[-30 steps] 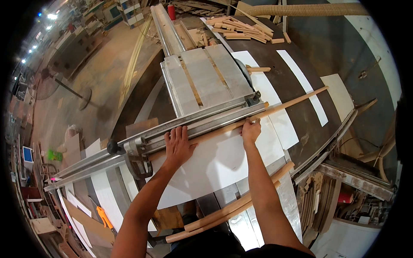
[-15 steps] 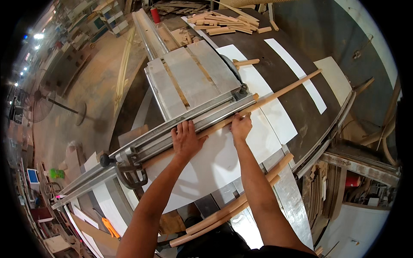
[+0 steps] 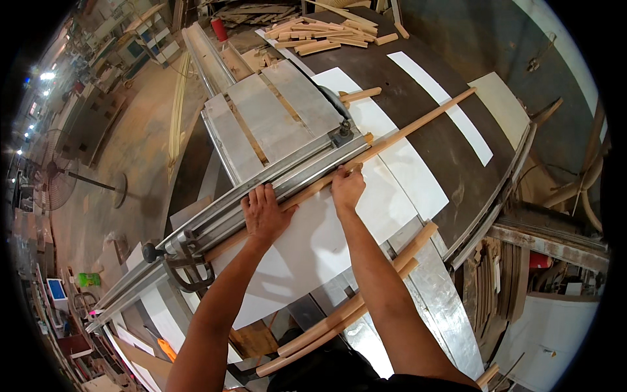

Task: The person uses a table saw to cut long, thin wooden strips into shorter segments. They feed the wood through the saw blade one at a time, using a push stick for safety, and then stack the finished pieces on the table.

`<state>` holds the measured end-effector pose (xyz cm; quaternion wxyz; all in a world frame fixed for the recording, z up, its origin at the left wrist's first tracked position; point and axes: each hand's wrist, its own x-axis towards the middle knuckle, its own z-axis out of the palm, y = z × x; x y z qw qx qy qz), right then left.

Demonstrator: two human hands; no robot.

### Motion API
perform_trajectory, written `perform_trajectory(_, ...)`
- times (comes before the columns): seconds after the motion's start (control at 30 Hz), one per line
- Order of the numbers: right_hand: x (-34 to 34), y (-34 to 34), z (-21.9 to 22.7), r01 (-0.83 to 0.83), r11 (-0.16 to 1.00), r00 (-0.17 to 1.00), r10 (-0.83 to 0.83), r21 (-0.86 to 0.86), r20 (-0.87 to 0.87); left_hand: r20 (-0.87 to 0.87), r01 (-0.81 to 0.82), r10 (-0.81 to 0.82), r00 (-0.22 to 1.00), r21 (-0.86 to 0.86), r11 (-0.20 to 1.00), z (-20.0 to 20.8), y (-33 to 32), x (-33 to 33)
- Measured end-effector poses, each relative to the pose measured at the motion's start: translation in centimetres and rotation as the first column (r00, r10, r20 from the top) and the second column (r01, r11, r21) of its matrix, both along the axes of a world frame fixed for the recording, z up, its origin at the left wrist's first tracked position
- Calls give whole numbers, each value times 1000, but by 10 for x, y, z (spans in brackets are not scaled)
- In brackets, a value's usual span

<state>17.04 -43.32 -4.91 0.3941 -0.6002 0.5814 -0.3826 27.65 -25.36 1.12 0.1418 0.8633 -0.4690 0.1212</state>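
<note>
The wooden strip (image 3: 418,124) lies along the near side of the metal fence (image 3: 313,168), extending past its right end. The left hand (image 3: 266,212) spans strip and fence, thumb spread from the fingers; its grip cannot be determined. The right hand (image 3: 348,189) is clamped on the strip near the fence's right end.

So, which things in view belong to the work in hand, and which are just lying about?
Seemingly in use: wooden strip, touched by the left hand and right hand; metal fence alongside it; white sheet beneath both hands.

Seemingly lying about: pile of wood pieces; orange-handled tool; red cylinder.
</note>
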Motion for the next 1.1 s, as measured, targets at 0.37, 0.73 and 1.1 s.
perform_trajectory(0.37, 3, -6, -22, 40, 975, 999, -38, -217, 14, 19, 15, -14, 1000, -62, 998, -5, 1, -2)
perform_trajectory(0.73, -3, 0, -1, -54, 998, 999, 54, -39, 5, 90, 27, -20, 996, -72, 997, -13, 6, -2)
perform_trajectory(1.1, -2, -1, -7, -65, 998, 998, 65, -26, 27, 66, -10, 11, 998, -16, 1000, -11, 9, -7)
